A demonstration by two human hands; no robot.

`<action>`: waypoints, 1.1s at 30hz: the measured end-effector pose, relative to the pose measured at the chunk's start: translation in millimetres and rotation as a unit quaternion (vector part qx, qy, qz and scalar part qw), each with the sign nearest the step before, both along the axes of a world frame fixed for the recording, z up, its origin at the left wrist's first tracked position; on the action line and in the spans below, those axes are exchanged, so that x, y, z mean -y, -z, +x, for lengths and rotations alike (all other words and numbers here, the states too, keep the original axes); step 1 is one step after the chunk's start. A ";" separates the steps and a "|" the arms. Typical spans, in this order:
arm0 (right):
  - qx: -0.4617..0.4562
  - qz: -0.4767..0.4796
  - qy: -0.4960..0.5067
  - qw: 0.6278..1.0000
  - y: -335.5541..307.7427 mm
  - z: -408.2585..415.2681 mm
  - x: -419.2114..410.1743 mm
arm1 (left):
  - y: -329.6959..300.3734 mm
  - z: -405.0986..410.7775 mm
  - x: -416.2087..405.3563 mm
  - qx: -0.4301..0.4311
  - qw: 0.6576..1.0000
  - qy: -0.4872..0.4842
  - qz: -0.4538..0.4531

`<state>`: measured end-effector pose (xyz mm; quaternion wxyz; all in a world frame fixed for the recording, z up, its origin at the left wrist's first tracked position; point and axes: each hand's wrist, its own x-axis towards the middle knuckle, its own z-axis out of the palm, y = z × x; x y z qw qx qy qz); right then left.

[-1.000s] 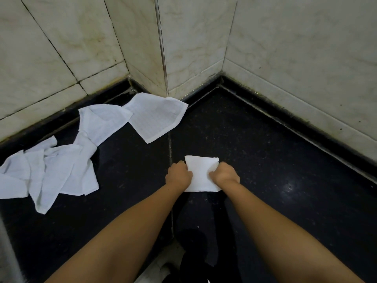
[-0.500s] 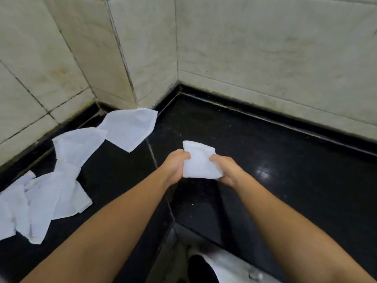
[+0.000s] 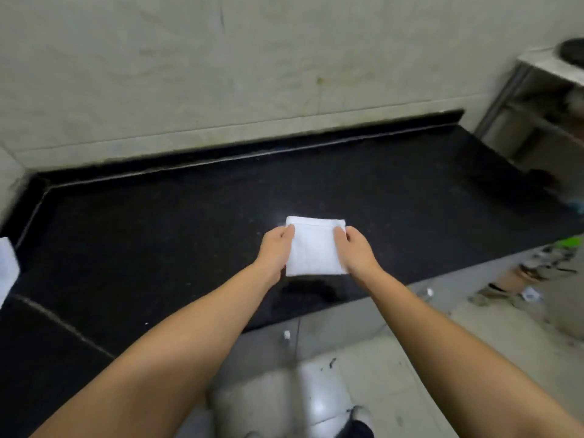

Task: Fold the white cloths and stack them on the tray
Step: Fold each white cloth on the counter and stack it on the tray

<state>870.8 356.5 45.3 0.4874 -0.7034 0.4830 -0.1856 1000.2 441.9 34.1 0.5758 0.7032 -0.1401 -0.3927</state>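
Fingers of both hands pinch a folded white cloth above the black counter.

Left hand at nine o'clock, right hand at three; the view has swung right, unfolded cloths mostly gone, no tray visible yet.

Folded white cloth is now being carried off the black counter; a second ago it was lying flat on the surface near the back corner, half a second ago just lifting. Left hand and right hand are now pinching its two side edges, thumbs on top, where before they were pressing it down as fists. Cloth is travelling rightward along the counter, now toward the front edge. Camera is swinging right too: the pile of unfolded cloths is dropping out of view, only one white scrap showing at the left edge. Metal rack and floor are now coming into view.
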 end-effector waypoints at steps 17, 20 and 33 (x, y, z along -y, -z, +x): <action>-0.073 -0.146 0.238 0.957 -41.9 -420.4 237.8 | -40.1 -407.9 289.1 0.241 0.945 0.214 -0.047; -0.059 -0.176 0.274 0.944 -60.7 -467.2 281.3 | -58.4 -451.3 342.9 0.256 0.933 0.242 -0.076; -0.045 -0.270 0.281 0.920 -147.1 -527.3 567.1 | -144.4 -507.6 628.6 0.357 0.893 0.212 -0.176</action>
